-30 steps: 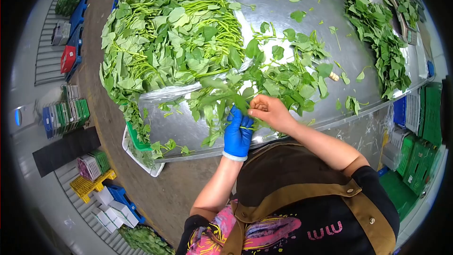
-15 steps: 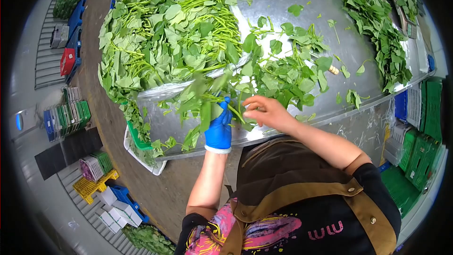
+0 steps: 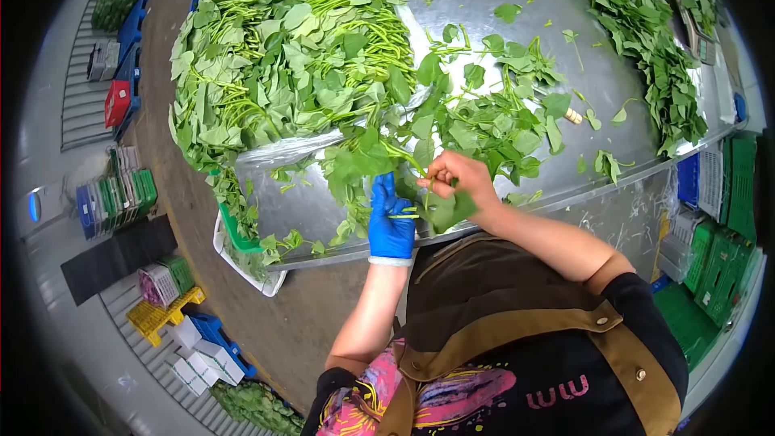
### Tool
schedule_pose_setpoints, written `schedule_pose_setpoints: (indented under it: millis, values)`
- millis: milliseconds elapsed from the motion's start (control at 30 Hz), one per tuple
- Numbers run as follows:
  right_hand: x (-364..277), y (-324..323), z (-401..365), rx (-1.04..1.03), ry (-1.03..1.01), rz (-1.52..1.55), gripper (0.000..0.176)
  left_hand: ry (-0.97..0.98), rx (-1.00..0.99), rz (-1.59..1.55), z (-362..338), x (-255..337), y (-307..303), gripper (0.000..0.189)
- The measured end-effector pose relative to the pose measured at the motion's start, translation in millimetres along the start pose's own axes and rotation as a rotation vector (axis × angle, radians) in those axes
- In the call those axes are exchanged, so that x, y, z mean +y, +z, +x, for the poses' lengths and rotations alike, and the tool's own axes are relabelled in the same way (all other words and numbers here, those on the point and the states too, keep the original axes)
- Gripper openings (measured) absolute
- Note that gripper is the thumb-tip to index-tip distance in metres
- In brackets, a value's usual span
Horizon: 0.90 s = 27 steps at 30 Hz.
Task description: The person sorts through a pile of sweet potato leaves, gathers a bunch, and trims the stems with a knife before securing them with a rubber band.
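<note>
In a blue glove, my left hand (image 3: 391,222) is closed round some green stems (image 3: 408,213) at the table's near edge. My bare right hand (image 3: 462,182) pinches a leafy stem (image 3: 404,155) just to the right of it, and a leaf (image 3: 450,211) hangs below those fingers. Beyond both hands lies a loose heap of leafy greens (image 3: 472,125). A large pile of bundled greens (image 3: 299,56) rests on clear plastic (image 3: 291,148) at the left of the metal table (image 3: 460,0).
A long row of greens (image 3: 646,56) lies along the table's right side, near a scale (image 3: 705,52). A green crate (image 3: 234,230) sits at the near left corner. More green crates (image 3: 714,274) stand at right; a yellow pallet (image 3: 165,315) and white boxes (image 3: 211,362) are at lower left.
My left hand has moved slightly right and towards me with its stems. My right hand has closed on a leafy stem, its fingers now pinched together.
</note>
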State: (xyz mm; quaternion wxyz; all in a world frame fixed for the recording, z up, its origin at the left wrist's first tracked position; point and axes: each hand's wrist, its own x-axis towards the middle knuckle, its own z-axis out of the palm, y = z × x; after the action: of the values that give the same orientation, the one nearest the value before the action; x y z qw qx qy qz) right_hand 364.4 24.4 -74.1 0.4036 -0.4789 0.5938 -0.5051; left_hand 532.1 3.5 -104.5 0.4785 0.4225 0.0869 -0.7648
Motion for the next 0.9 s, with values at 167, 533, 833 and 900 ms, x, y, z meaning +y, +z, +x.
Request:
schedule_pose_setpoints:
  millis: [167,533,833,900]
  values:
    - [5.7,-0.7,2.4,-0.143,-0.278,-0.269,0.016,-0.001,-0.239,0.295,-7.4,2.9,13.1,0.031]
    - [24.7,-31.3,3.9,-0.647,-0.467,-0.53,0.028,0.128,-0.084,0.229,18.4,56.3,26.9,0.028]
    - [100.3,-108.5,65.9,-0.45,0.06,-0.991,0.035,-0.106,-0.06,0.311,17.4,30.6,12.5,0.033]
    - [71.5,-130.9,73.2,-0.223,0.243,-0.494,0.032,-0.028,-0.075,0.313,20.7,28.3,5.7,0.033]
